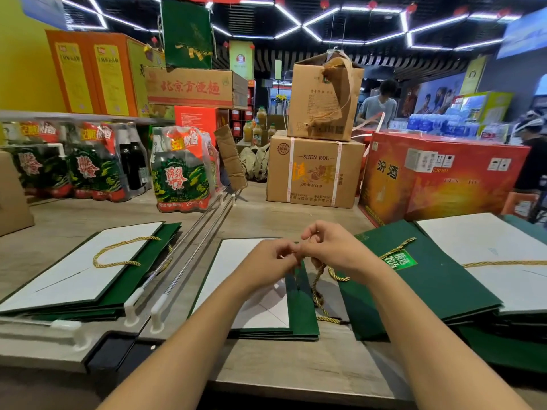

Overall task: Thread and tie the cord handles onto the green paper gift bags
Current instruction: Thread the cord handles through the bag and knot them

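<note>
Knotting step: left hand [266,258] and right hand [331,250] together, pinching gold cord [318,288] over middle green gift bag [302,306]; next, likely cinching the knot snug.

- Both bare forearms reach forward from the lower edge and meet in the middle.
- The left hand [270,257] has curled fingers and pinches the gold cord [317,287] with its fingertips.
- The right hand [330,247] touches the left one and also pinches the cord, knuckles up.

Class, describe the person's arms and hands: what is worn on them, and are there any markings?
Both forearms are bare to the frame's edge; no sleeves show. The left hand and right hand wear no gloves, and no watch, bracelet or ring is visible.
</note>
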`<act>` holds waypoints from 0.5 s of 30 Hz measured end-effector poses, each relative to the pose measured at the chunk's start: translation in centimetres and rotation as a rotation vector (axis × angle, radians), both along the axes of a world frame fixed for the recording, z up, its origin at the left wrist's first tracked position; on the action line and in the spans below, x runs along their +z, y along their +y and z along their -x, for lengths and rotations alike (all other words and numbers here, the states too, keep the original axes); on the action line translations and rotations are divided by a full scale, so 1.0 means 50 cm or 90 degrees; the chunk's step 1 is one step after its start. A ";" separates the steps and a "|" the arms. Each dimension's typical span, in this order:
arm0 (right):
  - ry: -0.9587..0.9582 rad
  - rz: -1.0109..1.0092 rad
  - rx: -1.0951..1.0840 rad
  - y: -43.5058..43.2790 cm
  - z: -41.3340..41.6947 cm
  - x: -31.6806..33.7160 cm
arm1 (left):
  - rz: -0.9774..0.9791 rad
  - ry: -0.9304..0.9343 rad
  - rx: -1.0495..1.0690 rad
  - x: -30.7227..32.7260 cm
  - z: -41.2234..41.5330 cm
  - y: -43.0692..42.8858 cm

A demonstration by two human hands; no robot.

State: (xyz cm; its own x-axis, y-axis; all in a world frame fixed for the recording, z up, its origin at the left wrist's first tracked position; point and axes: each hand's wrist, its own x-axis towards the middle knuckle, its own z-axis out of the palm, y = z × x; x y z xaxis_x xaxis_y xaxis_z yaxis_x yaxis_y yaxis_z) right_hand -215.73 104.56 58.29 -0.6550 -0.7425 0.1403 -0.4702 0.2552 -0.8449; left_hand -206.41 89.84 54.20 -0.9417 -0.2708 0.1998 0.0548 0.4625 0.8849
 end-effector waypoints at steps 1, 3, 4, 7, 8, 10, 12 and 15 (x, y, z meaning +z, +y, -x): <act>-0.014 -0.010 -0.004 0.003 0.007 0.000 | -0.029 0.010 0.023 -0.011 0.006 -0.003; -0.033 -0.036 -0.008 0.014 0.020 0.000 | -0.115 0.018 0.065 -0.035 0.013 -0.014; -0.039 -0.041 -0.011 0.020 0.026 0.000 | -0.141 0.018 0.093 -0.046 0.017 -0.021; -0.030 -0.027 -0.024 0.027 0.040 0.003 | -0.089 0.029 0.179 -0.061 0.022 -0.035; -0.024 -0.020 -0.027 0.024 0.041 0.003 | -0.073 0.043 0.167 -0.060 0.021 -0.033; -0.018 -0.015 -0.025 0.010 0.042 0.003 | -0.088 0.078 0.096 -0.058 0.022 -0.026; -0.019 -0.021 -0.011 -0.009 0.041 -0.001 | -0.087 0.097 0.050 -0.056 0.023 -0.022; -0.024 -0.024 0.002 -0.034 0.041 -0.010 | -0.005 0.127 0.050 -0.058 0.027 -0.028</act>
